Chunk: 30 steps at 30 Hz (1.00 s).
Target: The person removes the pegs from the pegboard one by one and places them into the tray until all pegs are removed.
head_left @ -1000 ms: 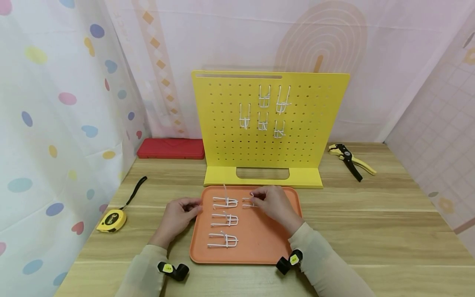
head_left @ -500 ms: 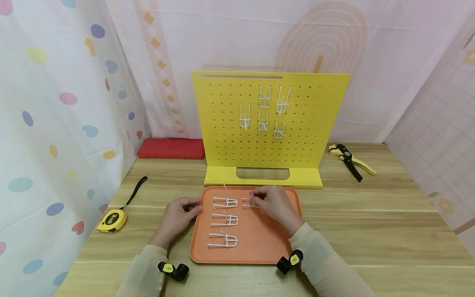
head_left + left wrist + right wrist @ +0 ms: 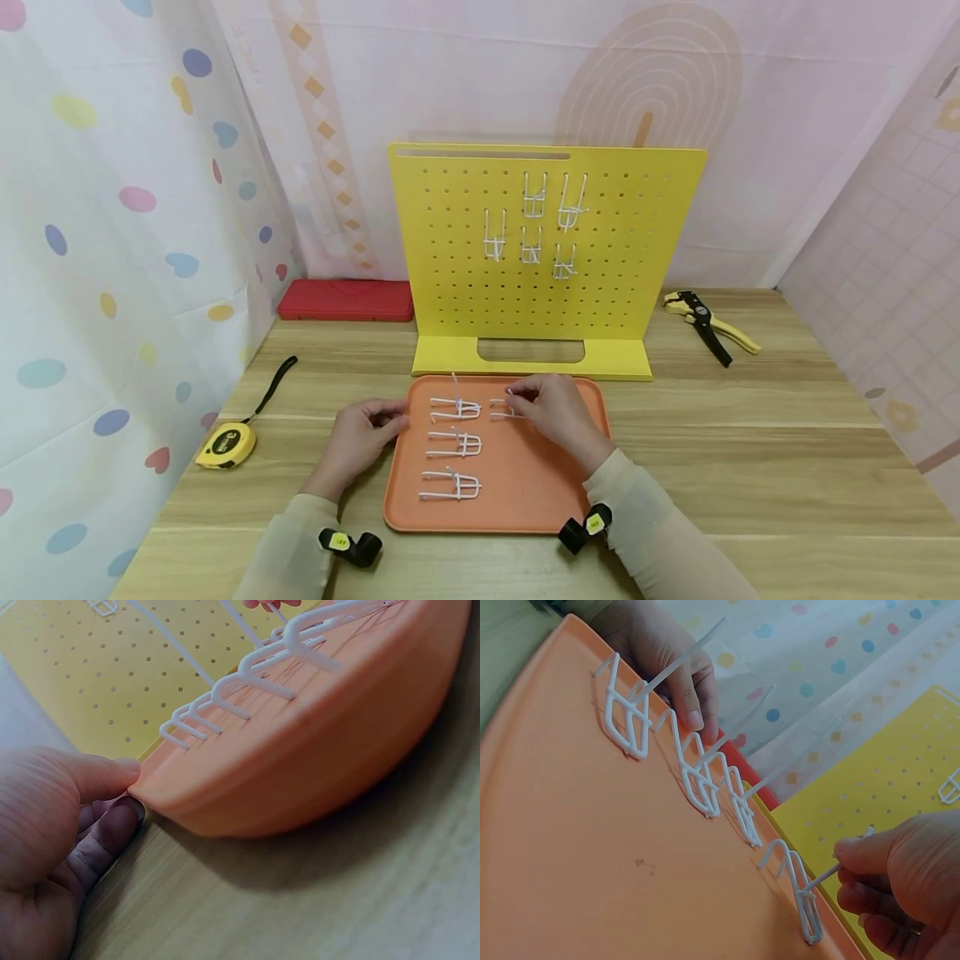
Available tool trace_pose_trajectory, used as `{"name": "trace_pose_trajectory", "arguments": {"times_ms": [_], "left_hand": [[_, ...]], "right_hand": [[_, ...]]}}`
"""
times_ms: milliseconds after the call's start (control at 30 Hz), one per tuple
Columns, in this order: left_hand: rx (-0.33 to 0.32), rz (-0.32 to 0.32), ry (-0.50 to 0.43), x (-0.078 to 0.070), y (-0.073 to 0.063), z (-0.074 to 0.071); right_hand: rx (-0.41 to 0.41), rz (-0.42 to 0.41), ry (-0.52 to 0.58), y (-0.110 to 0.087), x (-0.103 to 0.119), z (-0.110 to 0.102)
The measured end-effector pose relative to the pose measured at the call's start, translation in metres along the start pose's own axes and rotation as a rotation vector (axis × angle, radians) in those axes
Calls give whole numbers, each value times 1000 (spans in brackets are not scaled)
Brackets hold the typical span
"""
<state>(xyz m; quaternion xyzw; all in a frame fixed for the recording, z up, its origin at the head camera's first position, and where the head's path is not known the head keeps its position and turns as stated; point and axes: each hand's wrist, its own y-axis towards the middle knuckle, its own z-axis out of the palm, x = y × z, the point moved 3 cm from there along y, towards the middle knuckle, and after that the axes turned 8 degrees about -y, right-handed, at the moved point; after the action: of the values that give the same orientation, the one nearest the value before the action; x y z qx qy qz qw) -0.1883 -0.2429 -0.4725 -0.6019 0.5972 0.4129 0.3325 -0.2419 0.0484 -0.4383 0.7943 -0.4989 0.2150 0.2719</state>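
My right hand (image 3: 558,421) pinches the straight prong of a white wire pegboard hook (image 3: 808,897) between thumb and fingers. The hook's frame stands at the far part of the orange tray (image 3: 525,492), partly covered by the hand in the head view. My left hand (image 3: 363,437) grips the tray's left rim, thumb (image 3: 116,776) on top and fingers below. Three more white hooks lie in a column on the tray's left side, the nearest hook (image 3: 459,487) close to the front. Their bent ends point left and their prongs stick up.
Behind the tray stands a yellow pegboard (image 3: 450,354) with several white hooks hung on it. A red case (image 3: 345,300) lies at the back left and a yellow tape measure (image 3: 227,446) at the left. Yellow-and-black wire strippers (image 3: 702,313) lie at the right.
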Motion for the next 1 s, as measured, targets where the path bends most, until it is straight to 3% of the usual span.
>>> {"name": "trace_pose_trajectory", "arguments": {"times_ms": [633, 800, 1000], "left_hand": [[-3, -5, 17, 1, -1, -3], [6, -8, 20, 0, -1, -1], [1, -7, 32, 1, 0, 0]], "right_hand": [[14, 19, 12, 1, 3, -3], [-11, 69, 42, 1, 2, -17], [-77, 36, 62, 14, -4, -51]]}}
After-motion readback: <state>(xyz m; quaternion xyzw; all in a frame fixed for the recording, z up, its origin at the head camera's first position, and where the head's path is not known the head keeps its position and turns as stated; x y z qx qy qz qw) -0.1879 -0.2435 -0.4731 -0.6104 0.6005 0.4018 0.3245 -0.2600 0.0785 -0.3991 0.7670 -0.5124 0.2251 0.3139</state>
